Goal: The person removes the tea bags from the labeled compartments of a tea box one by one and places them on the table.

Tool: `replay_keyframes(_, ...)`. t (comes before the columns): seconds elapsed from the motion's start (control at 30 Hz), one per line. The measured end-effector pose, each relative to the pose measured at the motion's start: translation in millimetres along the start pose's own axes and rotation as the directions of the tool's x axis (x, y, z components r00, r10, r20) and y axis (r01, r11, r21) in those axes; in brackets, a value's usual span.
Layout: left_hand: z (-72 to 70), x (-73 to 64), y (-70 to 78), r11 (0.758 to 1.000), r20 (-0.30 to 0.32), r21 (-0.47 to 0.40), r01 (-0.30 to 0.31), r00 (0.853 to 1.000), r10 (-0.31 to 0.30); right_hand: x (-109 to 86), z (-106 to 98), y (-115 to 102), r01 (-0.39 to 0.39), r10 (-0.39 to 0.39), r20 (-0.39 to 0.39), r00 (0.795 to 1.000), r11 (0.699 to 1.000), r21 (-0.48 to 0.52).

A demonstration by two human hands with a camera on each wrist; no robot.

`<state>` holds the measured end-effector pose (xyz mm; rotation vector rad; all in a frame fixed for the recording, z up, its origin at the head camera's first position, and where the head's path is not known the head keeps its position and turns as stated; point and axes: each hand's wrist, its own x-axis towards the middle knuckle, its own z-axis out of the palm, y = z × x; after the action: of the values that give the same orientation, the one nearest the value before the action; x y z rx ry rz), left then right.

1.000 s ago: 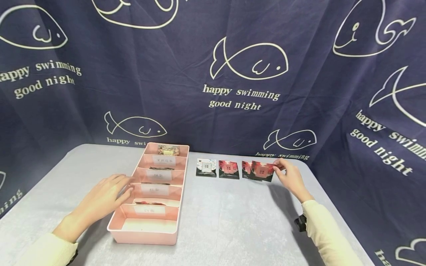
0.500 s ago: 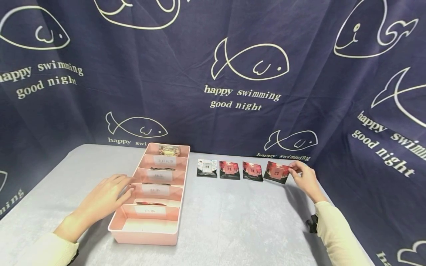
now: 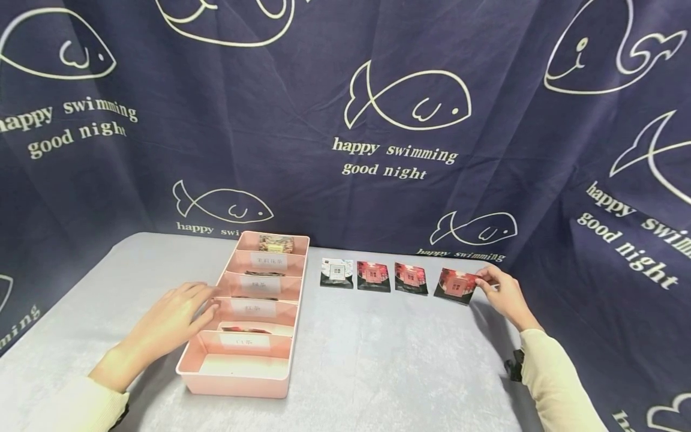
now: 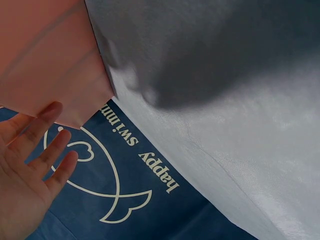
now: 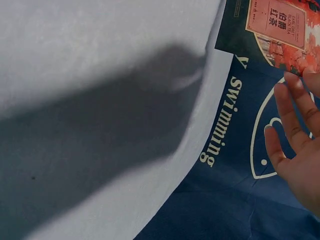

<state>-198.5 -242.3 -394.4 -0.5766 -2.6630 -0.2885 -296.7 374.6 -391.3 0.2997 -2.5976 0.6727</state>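
My right hand point(image 3: 504, 298) pinches a red and black tea sachet point(image 3: 455, 286) by its right edge, over the right back of the table. In the right wrist view that sachet point(image 5: 277, 22) reads Earl Grey black tea. To its left lie two matching red sachets point(image 3: 411, 278) and one white and black sachet point(image 3: 337, 273), in a row. My left hand point(image 3: 167, 321) rests at the left side of a long pink divided tray point(image 3: 237, 387), fingers loosely extended. The left wrist view shows a fingertip against the tray's wall point(image 4: 55, 65).
The tray's compartments carry white paper labels point(image 3: 259, 308). A patterned sachet point(image 3: 276, 243) lies in the farthest compartment, and a red one point(image 3: 245, 330) shows in the second nearest. A dark blue fish-print curtain point(image 3: 302, 198) stands behind the grey table point(image 3: 367, 360).
My right hand has drawn its sachet rightward off the red one it overlapped, then slightly toward me, so the red sachet beneath is uncovered. My left hand stays by the tray.
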Motion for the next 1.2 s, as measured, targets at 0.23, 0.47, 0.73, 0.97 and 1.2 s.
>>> replay_keyframes(0.23, 1.2, 0.5, -1.2, 1.000, -0.002, 0.004, -0.005, 1.000, 0.005, 5.0, 8.3, 6.4, -0.015, 0.015, -0.020, 1.000, 1.000, 0.004)
replay_keyframes(0.47, 0.9, 0.5, -1.5, 1.000, -0.004, 0.007, -0.008, 1.000, 0.008, 14.2, 17.8, 6.5, -0.054, 0.054, -0.054, 0.997, 0.999, 0.009)
replay_keyframes(0.73, 0.0, 0.6, 0.0, 1.000, -0.001, 0.004, -0.007, 1.000, 0.007, 23.1, 27.1, 2.8, -0.113, 0.114, -0.033, 0.993, 0.993, 0.020)
replay_keyframes(0.97, 0.2, 0.8, -0.1, 1.000, -0.007, -0.002, -0.016, 1.000, 0.016, 23.2, 34.2, 1.6, -0.149, 0.148, 0.049, 0.988, 0.989, 0.019)
replay_keyframes(1.2, 1.1, 0.1, -1.0, 1.000, -0.007, 0.004, -0.016, 1.000, 0.016, 21.2, 40.3, 5.0, -0.157, 0.152, 0.110, 0.982, 0.987, 0.033)
